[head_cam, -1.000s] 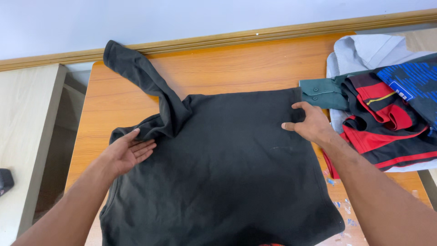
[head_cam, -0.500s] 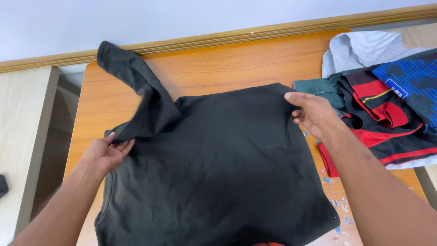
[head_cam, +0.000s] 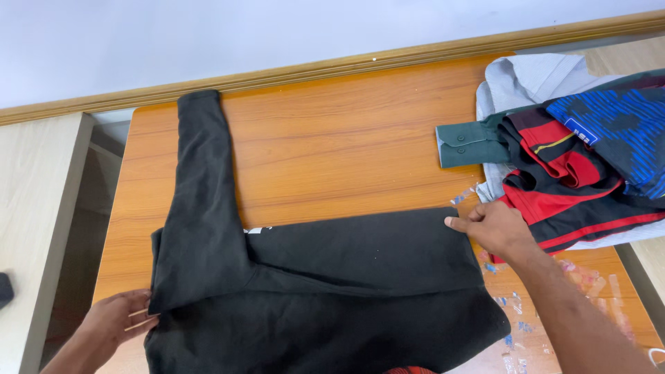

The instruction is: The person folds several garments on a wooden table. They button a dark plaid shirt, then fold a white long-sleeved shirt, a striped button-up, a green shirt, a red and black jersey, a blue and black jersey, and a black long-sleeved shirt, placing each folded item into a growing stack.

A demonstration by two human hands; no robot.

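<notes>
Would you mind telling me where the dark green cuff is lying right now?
In the head view, the dark green cuff lies on the right side of the wooden table, poking out left from the pile of clothes, beyond the right hand.

The bottom edge cuts off the lower part of the black shirt [head_cam: 325, 305], so I can't see its hem. My left hand [head_cam: 114, 325] has its fingertips tucked under the cloth, and that wrist runs out at the bottom. My right hand [head_cam: 495, 228] curls so the fingers hide beneath the palm. The clothes pile [head_cam: 582, 159] runs off the right side. A dark object [head_cam: 5, 289] at the left edge is too cropped to identify.
</notes>
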